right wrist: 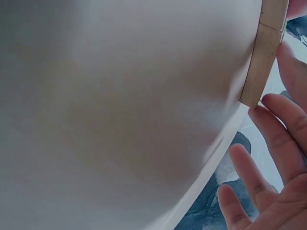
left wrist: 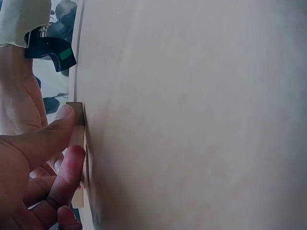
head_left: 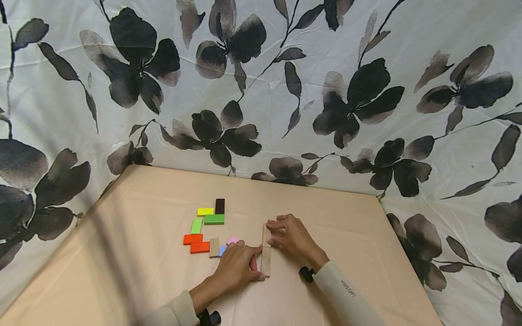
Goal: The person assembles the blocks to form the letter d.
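Two plain wooden blocks lie end to end in a line on the table. My left hand holds the near wooden block, with the thumb at its near end and the index finger close to the joint. The far wooden block has my right hand at it, fingertips on the far end and thumb along the right side. In the left wrist view, the left thumb lies against the block's end. Part of a pink block and a blue block show behind the left hand, which partly hides them.
Left of the hands, a winding chain of touching blocks lies flat: black, yellow, dark green, light green, two red ones and a tan one. Floral cloth hangs behind the table.
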{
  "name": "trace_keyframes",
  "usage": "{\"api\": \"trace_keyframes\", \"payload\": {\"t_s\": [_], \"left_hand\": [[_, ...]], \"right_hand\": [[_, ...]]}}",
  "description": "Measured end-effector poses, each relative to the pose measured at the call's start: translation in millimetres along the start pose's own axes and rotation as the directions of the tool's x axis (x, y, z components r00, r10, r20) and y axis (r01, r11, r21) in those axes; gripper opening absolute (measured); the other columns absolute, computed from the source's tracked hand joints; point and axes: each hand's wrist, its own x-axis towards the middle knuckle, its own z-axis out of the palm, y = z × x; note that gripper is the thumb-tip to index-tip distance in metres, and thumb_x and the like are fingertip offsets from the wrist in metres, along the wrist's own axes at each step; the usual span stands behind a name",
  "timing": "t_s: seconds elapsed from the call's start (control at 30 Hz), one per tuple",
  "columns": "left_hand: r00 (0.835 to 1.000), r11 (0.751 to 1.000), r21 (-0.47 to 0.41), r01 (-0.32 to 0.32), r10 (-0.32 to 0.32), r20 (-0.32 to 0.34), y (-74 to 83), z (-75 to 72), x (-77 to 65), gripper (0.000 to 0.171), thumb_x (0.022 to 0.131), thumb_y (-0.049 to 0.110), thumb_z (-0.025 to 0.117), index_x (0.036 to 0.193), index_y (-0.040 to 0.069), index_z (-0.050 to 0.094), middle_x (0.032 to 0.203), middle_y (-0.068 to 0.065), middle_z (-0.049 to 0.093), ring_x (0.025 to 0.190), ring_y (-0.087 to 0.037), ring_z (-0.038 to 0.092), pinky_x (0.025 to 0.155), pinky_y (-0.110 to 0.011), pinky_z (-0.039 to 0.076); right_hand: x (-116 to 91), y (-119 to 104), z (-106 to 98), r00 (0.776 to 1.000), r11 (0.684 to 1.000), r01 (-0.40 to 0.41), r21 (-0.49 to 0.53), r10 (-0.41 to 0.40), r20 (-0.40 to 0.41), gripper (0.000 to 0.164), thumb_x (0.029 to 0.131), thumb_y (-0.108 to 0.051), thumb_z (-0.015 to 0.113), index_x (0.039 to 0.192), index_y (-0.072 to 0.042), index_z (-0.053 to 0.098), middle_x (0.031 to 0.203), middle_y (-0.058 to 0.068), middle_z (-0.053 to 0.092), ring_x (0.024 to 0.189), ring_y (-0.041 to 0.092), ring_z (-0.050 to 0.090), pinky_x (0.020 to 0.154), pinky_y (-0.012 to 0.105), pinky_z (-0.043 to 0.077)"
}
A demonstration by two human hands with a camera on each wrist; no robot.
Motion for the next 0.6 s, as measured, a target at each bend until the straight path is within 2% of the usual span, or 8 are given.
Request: {"api": "trace_keyframes", "payload": {"t_s": [0.17,0.33,0.6], "left_hand": [[1.0,1.0,0.014,0.004,-0.004,-0.007,0.7,-0.8,0.6,0.068,0.069,0.047,0.097,0.125,0.013,0.078,0.056,0.025,0.051,0.067,-0.003,0.038,0.071,-0.026,0.03],[1.0,0.999,-0.025,0.021,-0.022,-0.021,-0.5,-5.9,3.0,0.062,0.071,0.044,0.097,0.123,0.013,0.079,0.059,0.024,0.053,0.069,-0.003,0.039,0.075,-0.027,0.034],[0.989,0.994,-0.081,0.067,-0.077,-0.127,-13.0,-20.9,11.5,0.059,0.072,0.032,0.098,0.126,0.016,0.078,0.07,0.017,0.068,0.072,-0.004,0.041,0.074,-0.028,0.035]], "right_hand": [[0,0,0,1.0,1.0,-0.015,0.018,0.015,-0.013,0.056,0.081,-0.024,0.092,0.134,-0.016,0.074,0.139,-0.005,0.071,0.148,0.03,0.051,0.121,0.053,0.041],[0,-2,0,1.0,1.0,-0.01,0.027,0.01,-0.028,0.058,0.081,-0.026,0.092,0.135,-0.017,0.074,0.141,-0.002,0.07,0.148,0.031,0.052,0.121,0.054,0.041],[4,-3,0,0.998,0.999,0.012,0.05,-0.01,-0.055,0.06,0.082,-0.026,0.092,0.138,-0.019,0.072,0.145,0.0,0.068,0.145,0.034,0.053,0.12,0.056,0.042]]}}
